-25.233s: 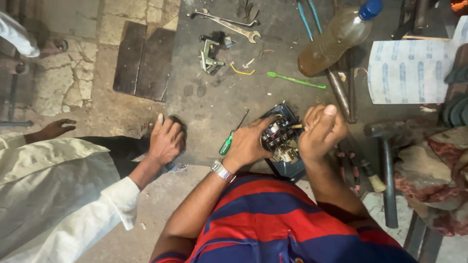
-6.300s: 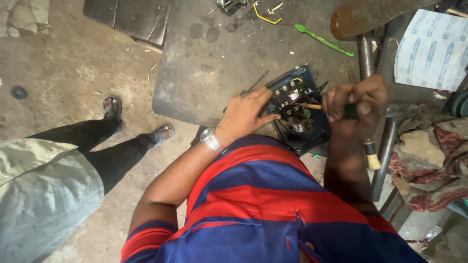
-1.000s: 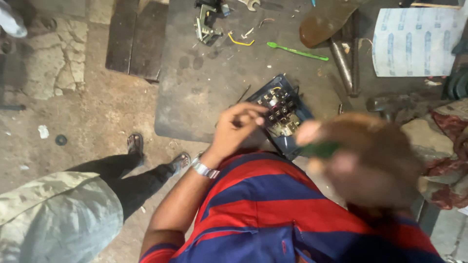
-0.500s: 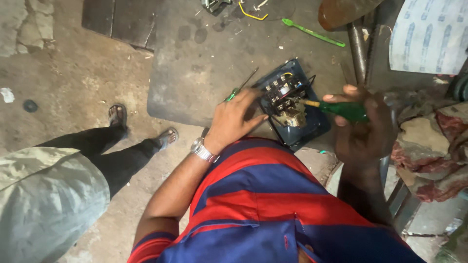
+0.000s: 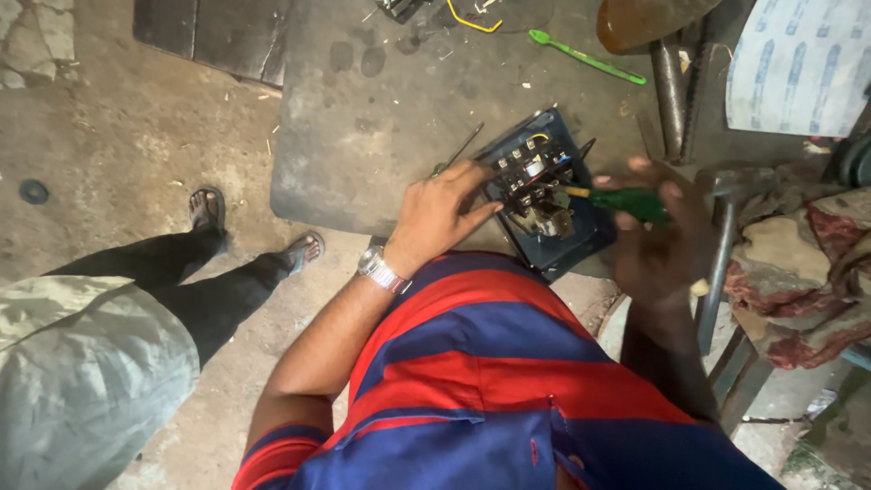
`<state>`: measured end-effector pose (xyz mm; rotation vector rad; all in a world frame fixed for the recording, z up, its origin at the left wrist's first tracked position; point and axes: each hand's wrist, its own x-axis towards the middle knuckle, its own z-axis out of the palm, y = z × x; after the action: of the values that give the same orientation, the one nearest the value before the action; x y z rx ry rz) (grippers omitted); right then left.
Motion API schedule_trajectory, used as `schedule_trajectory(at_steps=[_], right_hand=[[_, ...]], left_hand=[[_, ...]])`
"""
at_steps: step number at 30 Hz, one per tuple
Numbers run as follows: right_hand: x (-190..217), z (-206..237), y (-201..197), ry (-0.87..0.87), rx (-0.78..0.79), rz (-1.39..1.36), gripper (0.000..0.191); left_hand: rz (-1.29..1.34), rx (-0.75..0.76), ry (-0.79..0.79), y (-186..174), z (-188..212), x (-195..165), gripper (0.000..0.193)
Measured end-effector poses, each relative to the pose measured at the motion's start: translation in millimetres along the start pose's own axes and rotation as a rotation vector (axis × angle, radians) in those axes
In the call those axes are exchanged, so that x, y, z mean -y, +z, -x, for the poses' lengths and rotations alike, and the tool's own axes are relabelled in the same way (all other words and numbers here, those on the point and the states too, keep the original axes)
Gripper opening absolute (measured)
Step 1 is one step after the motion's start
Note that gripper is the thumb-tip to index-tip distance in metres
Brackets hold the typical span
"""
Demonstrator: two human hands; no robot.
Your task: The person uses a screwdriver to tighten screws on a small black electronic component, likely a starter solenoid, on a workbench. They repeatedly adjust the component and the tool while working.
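1. On the dark metal table (image 5: 363, 136), close to its near edge, sits a dark blue box (image 5: 544, 204). It has no lid on, so the small parts and coloured wires inside show.
2. The left hand (image 5: 435, 213) lies on the left side of the box. Its fingers are spread a little and the tips press on the parts. It holds nothing else.
3. The right hand (image 5: 658, 240) is closed around a green screwdriver (image 5: 626, 201).
4. The screwdriver lies almost flat. Its long line runs from right to left. The green handle is in the hand, and the thin yellow-looking shaft points left into the box. The tip is at the middle parts, but I cannot tell if it sits in a screw.
5. The box is turned like a diamond, with one corner toward the person.
6. I think the work is in the middle. The box is open and the tool is in, but the wires are loose-looking and no lid is on yet.
7. Another green tool (image 5: 585, 56) and a yellow wire (image 5: 472, 20) lie farther away on the table, untouched.
8. Another person's legs (image 5: 181, 272) in sandals stand on the floor to the left.
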<state>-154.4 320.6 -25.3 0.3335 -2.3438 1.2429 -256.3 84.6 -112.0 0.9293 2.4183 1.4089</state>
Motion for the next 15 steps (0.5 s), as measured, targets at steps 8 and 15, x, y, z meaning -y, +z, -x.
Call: schedule_trajectory(at_steps=[8,15], right_hand=[[-6.0,7.0,7.2,0.031,0.019,0.026,0.056],[-5.7,4.3,7.3,0.02,0.038,-0.002,0.051]], left_hand=[[0.016,0.035,-0.032,-3.8,1.0,-0.1,0.041],[-0.005,0.033,-0.018,-3.3,0.5,0.4,0.041]])
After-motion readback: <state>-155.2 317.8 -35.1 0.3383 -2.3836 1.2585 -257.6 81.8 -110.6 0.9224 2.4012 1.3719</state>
